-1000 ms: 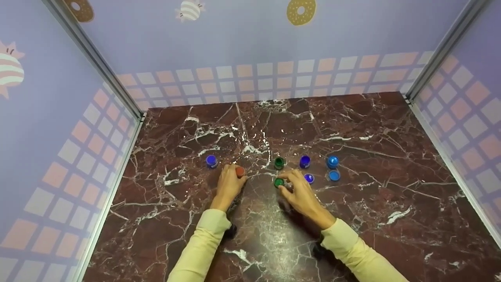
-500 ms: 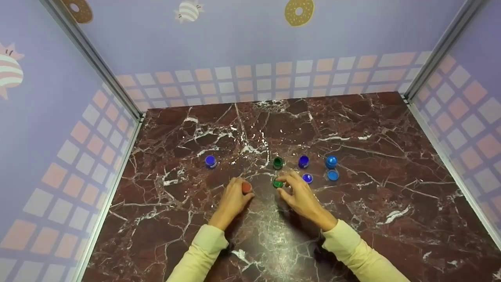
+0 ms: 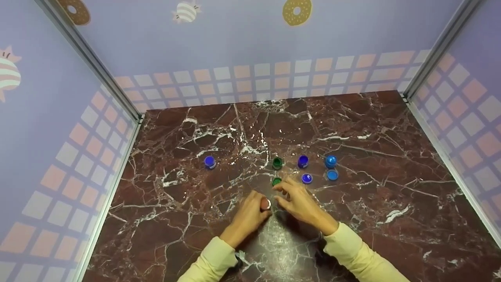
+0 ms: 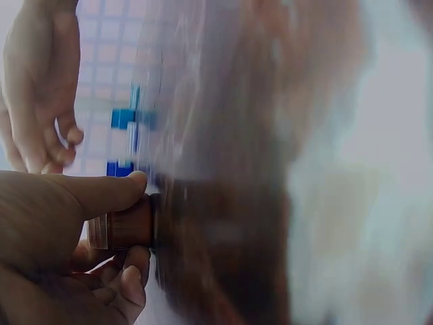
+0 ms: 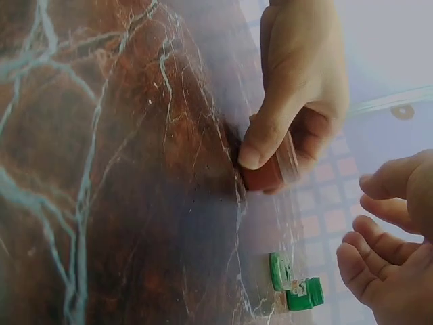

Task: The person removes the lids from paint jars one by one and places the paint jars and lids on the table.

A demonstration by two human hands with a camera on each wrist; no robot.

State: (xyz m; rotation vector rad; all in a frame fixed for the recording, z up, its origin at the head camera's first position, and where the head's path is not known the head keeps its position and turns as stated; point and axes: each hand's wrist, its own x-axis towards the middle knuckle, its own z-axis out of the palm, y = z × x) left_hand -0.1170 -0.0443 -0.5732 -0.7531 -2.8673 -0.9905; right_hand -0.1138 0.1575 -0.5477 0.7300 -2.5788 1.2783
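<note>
My left hand [image 3: 248, 213] grips a small brown paint jar [image 5: 264, 175] between thumb and fingers, low at the marble tabletop. In the left wrist view, the jar's ridged cap [image 4: 99, 232] points away from the table surface. My right hand [image 3: 299, 201] hovers just to the right with loosely bent fingers and nothing between them. Right by its fingertips lies a green lid [image 3: 276, 181]. Behind that lid stands an uncapped green paint jar [image 3: 277, 163], also showing in the right wrist view.
To the right stand an open violet-blue jar [image 3: 303, 161] and a light blue jar [image 3: 331, 161], each with its lid in front: a violet-blue lid [image 3: 307, 178] and a light blue lid [image 3: 332, 175]. Another blue jar [image 3: 209, 162] stands at left. Patterned walls [image 3: 250, 39] enclose the table.
My left hand has brought the brown jar toward me and rightward, beside the right hand. My right hand has let go of the green lid, which stays on the table.
</note>
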